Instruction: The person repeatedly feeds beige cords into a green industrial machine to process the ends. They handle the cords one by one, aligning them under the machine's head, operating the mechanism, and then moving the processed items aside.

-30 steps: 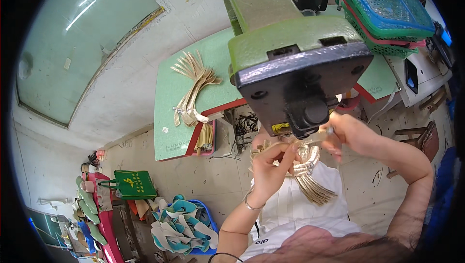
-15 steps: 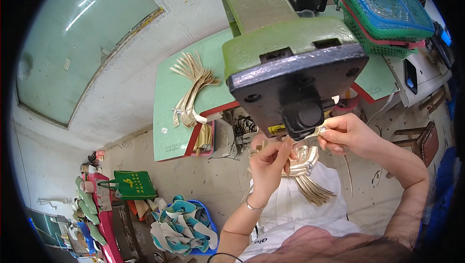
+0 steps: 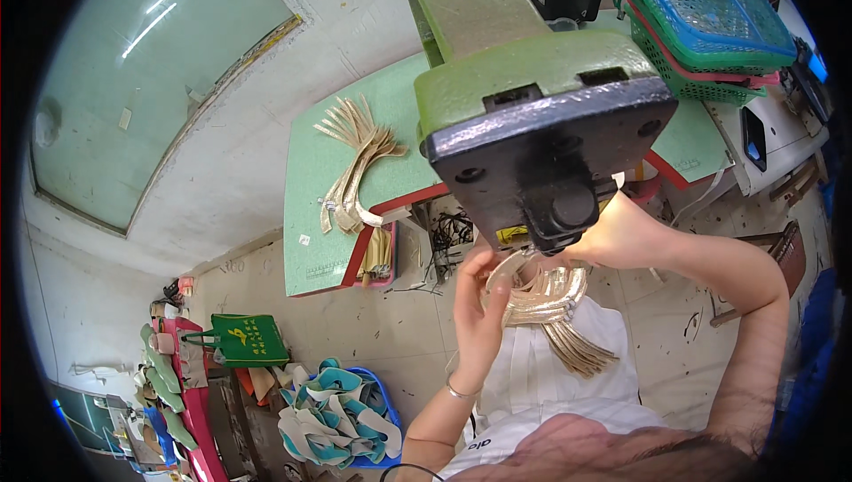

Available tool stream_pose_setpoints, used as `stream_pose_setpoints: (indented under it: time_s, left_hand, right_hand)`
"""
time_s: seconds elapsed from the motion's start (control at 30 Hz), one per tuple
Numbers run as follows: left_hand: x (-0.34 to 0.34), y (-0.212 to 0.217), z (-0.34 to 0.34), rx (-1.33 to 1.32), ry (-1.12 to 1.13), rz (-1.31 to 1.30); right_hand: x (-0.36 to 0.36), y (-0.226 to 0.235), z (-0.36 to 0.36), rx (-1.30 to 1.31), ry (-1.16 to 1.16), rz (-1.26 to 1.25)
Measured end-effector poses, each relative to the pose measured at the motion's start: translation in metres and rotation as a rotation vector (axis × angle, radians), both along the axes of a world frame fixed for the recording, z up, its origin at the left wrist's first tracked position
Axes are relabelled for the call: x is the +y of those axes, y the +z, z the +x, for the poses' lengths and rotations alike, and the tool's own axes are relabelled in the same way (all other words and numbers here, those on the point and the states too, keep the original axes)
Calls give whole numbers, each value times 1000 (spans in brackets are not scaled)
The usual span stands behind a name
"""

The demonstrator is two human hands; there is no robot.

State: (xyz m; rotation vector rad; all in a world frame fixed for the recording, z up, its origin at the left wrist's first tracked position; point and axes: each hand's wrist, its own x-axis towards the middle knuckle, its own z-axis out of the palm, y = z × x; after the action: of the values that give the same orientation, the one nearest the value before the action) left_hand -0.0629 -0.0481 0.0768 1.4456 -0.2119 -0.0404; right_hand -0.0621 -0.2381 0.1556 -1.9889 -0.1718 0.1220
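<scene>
A green and black machine head (image 3: 550,109), like that of a sewing machine, fills the upper middle and overhangs my hands. Below its front edge, my left hand (image 3: 481,300) pinches a curved gold strap (image 3: 508,269) between thumb and fingers. The strap's far end runs up under the machine. My right hand (image 3: 628,232) reaches in from the right beneath the head; its fingertips are hidden there, so I cannot tell what they grip. A bundle of gold straps (image 3: 546,304) hangs just below both hands, its loose ends fanning over my white clothing.
Another gold strap bundle (image 3: 359,158) lies on the green tabletop (image 3: 311,189) at left. Stacked plastic baskets (image 3: 710,20) and a phone (image 3: 753,138) are at far right. On the floor, a blue tub (image 3: 390,406) holds teal and white pieces, beside a green bag (image 3: 248,340).
My right hand has moved left and up under the machine head. My left hand has shifted slightly left, and the strap in it now shows as a wider curve.
</scene>
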Motion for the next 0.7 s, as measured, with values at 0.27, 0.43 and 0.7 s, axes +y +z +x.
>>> stream_pose_setpoints:
  time_s: [0.27, 0.43, 0.7]
  left_hand:
    - [11, 25, 36, 112, -383, 218]
    - [21, 4, 33, 145, -352, -31]
    - [20, 13, 41, 81, -454, 173]
  right_hand:
    - [-23, -6, 11, -526, 103, -502]
    - [-69, -29, -2, 25, -196, -286]
    - [-53, -39, -30, 480, 33, 757]
